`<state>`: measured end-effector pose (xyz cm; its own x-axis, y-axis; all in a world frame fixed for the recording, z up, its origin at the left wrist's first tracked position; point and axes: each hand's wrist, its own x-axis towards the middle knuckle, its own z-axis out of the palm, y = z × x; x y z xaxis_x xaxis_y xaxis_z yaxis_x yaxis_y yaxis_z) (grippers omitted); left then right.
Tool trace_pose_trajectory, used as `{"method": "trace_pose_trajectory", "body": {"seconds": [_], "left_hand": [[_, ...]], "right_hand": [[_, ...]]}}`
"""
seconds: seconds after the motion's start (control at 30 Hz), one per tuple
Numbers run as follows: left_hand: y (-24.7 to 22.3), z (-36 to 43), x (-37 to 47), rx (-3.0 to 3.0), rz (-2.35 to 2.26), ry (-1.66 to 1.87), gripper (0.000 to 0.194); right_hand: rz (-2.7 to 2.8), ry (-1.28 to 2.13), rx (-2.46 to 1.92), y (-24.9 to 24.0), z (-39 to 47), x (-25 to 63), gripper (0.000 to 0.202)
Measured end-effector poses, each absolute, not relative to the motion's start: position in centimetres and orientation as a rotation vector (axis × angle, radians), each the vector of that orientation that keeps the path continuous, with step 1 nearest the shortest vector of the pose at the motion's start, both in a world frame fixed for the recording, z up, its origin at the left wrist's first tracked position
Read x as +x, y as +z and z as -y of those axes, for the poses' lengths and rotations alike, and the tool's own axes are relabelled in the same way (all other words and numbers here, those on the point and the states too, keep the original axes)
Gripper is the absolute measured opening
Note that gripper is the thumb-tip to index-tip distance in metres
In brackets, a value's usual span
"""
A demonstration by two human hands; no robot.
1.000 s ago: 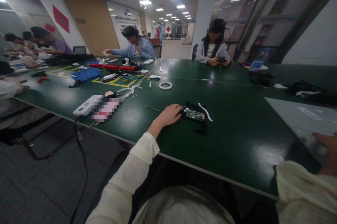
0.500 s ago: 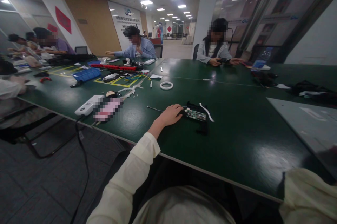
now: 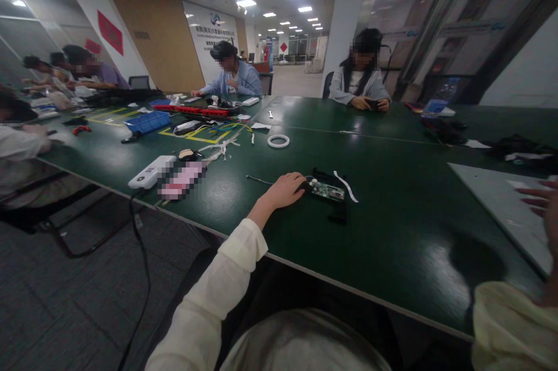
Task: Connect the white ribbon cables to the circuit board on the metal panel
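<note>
Green table [image 3: 392, 231], one, with assorted articles and two bare hands of the wearer, cream sleeves. Left hand [image 3: 286, 189]: palm down, fingers curved over the end of a black part [image 3: 304, 186]; whether it grips or merely rests there cannot be told, the fingertips being hidden. Green circuit board [image 3: 328, 191], one, on the table directly beyond those fingers, to their right, populated with small components. Black bracket [image 3: 337, 220], lying at the near side of the board. White strip [image 3: 346, 187], curved, just beside the board's far end. Thin cable [image 3: 258, 179], extending left from beneath the left hand. Right hand [image 3: 544, 202]: partly cut off by the right edge, fingers extended and spread, nothing visible in its grasp, over a pale panel [image 3: 483, 191]; contact cannot be told. White ring [image 3: 279, 146], flat, beyond the left hand. White power strip [image 3: 152, 172], beside a blurred pink item [image 3: 182, 180]. Blue tray [image 3: 150, 125], farther left. Small wrench [image 3: 271, 114], near the table's seam. Opposite: two seated co-workers, one in blue [image 3: 244, 77], one in grey [image 3: 340, 89].
</note>
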<state>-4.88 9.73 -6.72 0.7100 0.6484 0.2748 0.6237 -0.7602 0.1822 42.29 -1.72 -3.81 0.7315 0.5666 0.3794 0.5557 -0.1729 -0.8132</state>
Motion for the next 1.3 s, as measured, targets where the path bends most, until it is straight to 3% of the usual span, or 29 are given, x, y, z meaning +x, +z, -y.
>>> {"method": "trace_pose_trajectory", "body": {"seconds": [0.1,0.37,0.7,0.87,1.07,1.17,1.3], "left_hand": [[-6.8,-9.7,-4.9,2.840,-1.048,0.517,0.031],[-6.6,-9.5,-4.8,2.795,-1.087,0.582,0.034],[-3.6,-7.2,0.3,2.294,-0.807,0.899,0.044],[-4.1,-7.4,5.2,1.815,-0.558,0.718,0.053],[-4.9,-8.4,6.4,1.347,-0.441,0.860,0.043],[-4.4,-8.8,5.4,1.116,-0.410,0.947,0.041],[-4.0,-9.2,4.5,0.886,-0.493,0.986,0.040]], "right_hand": [[0.830,0.036,-1.689,-3.4,1.6,39.5,0.042],[0.966,0.352,-1.698,-1.7,-0.9,34.1,0.042],[1.413,1.051,-1.240,-2.3,-2.7,23.1,0.069],[1.505,1.274,-1.006,-2.8,-2.3,20.0,0.076],[1.568,1.428,-1.137,-2.8,-2.6,21.5,0.083],[1.532,1.342,-1.363,-1.8,-3.2,25.8,0.079],[1.202,0.812,-1.811,-1.3,-4.0,35.4,0.060]]}}
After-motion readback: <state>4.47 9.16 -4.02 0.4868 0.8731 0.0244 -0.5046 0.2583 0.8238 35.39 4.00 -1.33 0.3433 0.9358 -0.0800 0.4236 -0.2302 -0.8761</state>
